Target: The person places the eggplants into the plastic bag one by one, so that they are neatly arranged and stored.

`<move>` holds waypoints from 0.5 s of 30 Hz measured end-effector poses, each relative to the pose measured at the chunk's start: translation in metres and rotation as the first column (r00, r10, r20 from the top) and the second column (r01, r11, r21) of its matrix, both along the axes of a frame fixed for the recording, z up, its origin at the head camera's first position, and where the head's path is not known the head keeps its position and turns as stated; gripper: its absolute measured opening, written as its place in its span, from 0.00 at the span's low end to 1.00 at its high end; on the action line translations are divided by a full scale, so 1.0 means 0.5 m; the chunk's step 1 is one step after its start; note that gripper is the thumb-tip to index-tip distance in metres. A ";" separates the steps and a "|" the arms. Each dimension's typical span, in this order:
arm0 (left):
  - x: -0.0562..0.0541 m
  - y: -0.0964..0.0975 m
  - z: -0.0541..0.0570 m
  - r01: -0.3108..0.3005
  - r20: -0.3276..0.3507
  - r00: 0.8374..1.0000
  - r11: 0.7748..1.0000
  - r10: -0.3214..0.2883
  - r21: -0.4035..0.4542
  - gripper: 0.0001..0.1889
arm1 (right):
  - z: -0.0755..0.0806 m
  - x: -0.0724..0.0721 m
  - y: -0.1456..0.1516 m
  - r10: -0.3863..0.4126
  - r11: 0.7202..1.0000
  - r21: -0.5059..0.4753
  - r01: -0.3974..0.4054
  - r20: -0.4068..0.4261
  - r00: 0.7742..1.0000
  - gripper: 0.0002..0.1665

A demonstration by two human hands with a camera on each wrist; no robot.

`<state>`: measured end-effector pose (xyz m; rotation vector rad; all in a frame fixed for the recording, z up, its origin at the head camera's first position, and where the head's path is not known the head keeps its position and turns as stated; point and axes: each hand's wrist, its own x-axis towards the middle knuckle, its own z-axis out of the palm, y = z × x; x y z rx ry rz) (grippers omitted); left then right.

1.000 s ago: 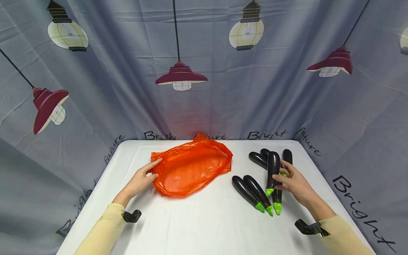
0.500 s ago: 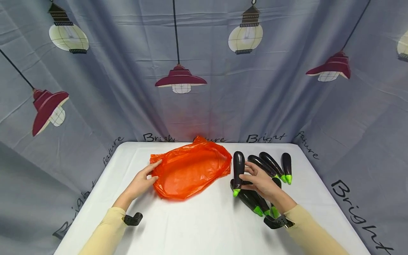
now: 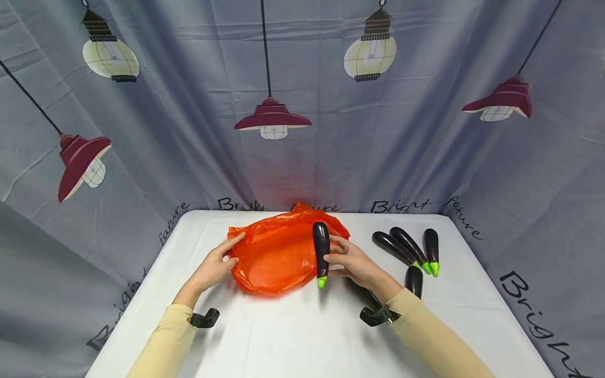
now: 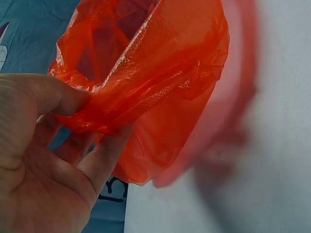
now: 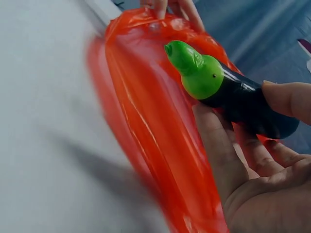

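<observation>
An orange-red plastic bag (image 3: 279,257) lies with its mouth spread wide on the table. At its left edge my left hand (image 3: 210,269) pinches the rim; in the left wrist view the thumb and fingers (image 4: 104,155) hold the thin film (image 4: 146,87) between them. My right hand (image 3: 356,262) grips a dark purple eggplant (image 3: 321,249) between thumb and fingers, at the bag's right side. Its bright green stem end (image 5: 201,77) points toward the person, as the right wrist view also shows. Whether this eggplant touches the bag cannot be told.
Several more eggplants lie on the right of the white table (image 3: 283,336): a group at the back right (image 3: 402,247), one partly behind the right forearm (image 3: 414,281), and others mostly hidden beneath the right hand (image 3: 361,294). A grey printed curtain (image 3: 302,168) stands behind the table.
My right hand has carried the eggplant leftward from the group on the right to the bag's right side. The left hand has stayed at the bag's left rim.
</observation>
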<state>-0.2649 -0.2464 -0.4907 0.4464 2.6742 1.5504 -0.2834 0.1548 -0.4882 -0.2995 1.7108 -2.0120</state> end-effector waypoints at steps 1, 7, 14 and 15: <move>0.000 -0.001 0.001 -0.002 0.003 1.000 1.000 0.002 0.000 0.36 | -0.001 -0.003 -0.009 0.008 1.000 -0.003 -0.008 0.005 1.000 0.47; -0.006 -0.005 0.002 -0.009 -0.009 1.000 1.000 0.009 0.007 0.36 | -0.013 -0.019 -0.071 0.032 0.999 -0.017 -0.031 0.047 0.998 0.44; -0.011 0.000 -0.003 -0.002 -0.005 1.000 0.999 0.002 0.050 0.36 | -0.030 -0.032 -0.127 0.038 0.999 -0.013 -0.037 0.109 0.993 0.41; -0.012 0.001 -0.003 -0.001 -0.008 1.000 0.999 0.002 0.054 0.37 | -0.031 -0.036 -0.134 0.035 0.999 -0.014 -0.033 0.124 0.992 0.41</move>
